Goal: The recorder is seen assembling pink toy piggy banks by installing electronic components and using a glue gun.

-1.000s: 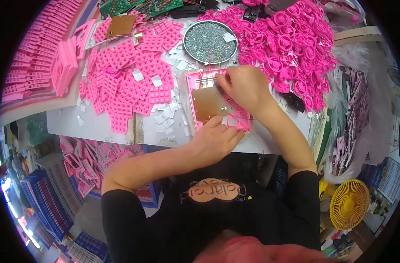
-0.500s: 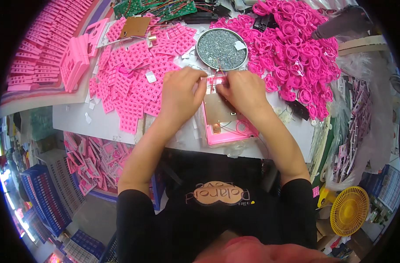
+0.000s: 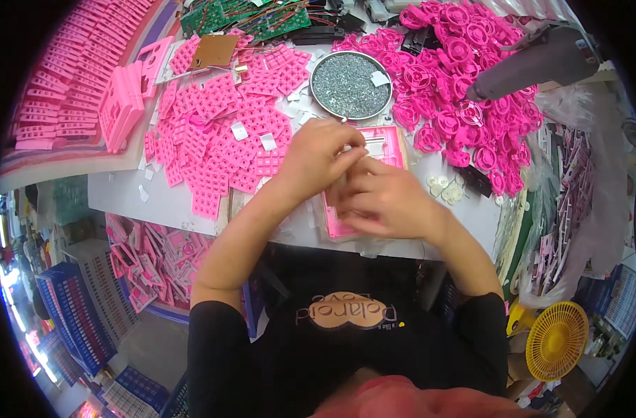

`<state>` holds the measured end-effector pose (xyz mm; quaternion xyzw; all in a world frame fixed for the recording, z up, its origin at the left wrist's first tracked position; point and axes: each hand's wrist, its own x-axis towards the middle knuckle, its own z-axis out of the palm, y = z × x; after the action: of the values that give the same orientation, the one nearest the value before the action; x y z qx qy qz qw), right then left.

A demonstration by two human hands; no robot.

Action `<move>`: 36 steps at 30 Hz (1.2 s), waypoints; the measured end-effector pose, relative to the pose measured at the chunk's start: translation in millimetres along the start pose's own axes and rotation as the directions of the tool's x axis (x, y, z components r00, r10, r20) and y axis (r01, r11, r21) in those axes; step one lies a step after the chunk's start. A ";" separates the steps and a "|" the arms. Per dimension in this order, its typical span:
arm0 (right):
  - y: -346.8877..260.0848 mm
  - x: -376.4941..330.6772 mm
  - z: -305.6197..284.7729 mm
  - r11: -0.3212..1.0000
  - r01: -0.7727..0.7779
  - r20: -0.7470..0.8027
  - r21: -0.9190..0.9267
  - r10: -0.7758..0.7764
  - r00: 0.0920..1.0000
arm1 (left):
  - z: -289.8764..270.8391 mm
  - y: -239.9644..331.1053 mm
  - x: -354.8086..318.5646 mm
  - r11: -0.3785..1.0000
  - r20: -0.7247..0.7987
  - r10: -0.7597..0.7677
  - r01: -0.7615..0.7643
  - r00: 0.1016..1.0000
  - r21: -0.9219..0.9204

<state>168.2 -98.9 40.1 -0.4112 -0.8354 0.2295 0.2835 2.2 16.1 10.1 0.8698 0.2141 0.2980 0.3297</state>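
Observation:
A pink plastic casing (image 3: 394, 155) lies in front of me on the table, its top part and lower left corner showing around my hands. Over its middle, my left hand (image 3: 323, 155) is closed with thumb and forefinger pinched together. My right hand (image 3: 394, 202) has its fingers curled, slightly blurred, and its upper fingertips meet those of my left. Whatever is between the fingers is too small or hidden to make out. Just beyond the casing stands a round metal dish (image 3: 316, 94) full of small screws.
Pink keypad pieces (image 3: 206, 157) are heaped left, magenta ring-shaped parts (image 3: 464, 76) right. A dark grey power tool (image 3: 534, 66) hangs over the right heap. Green circuit boards (image 3: 280, 24) with wires lie at the back. Small white discs (image 3: 445, 188) sit right of my right hand.
Both hands have left the red wires at the casing's top and come nearer to me, together over its middle. The hanging tool has swung left and lower.

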 end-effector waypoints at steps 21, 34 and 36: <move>25.8 3.4 -10.3 0.778 -0.168 -0.099 -0.605 0.137 0.986 | 17.4 6.6 -13.1 0.973 -0.061 -0.116 0.125 0.991 0.194; 4.1 -32.5 2.7 0.899 -0.304 -0.260 -0.315 0.226 0.939 | 20.5 9.3 15.4 0.888 0.300 0.105 -0.225 0.948 0.402; 4.5 -32.5 2.8 0.901 -0.304 -0.256 -0.311 0.228 0.939 | 21.0 10.0 14.1 0.882 0.330 0.091 -0.230 0.940 0.411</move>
<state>185.1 -123.4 26.0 -0.5875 -0.7629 0.0706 0.2605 28.0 7.9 9.6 0.9718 0.1500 0.1318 0.1256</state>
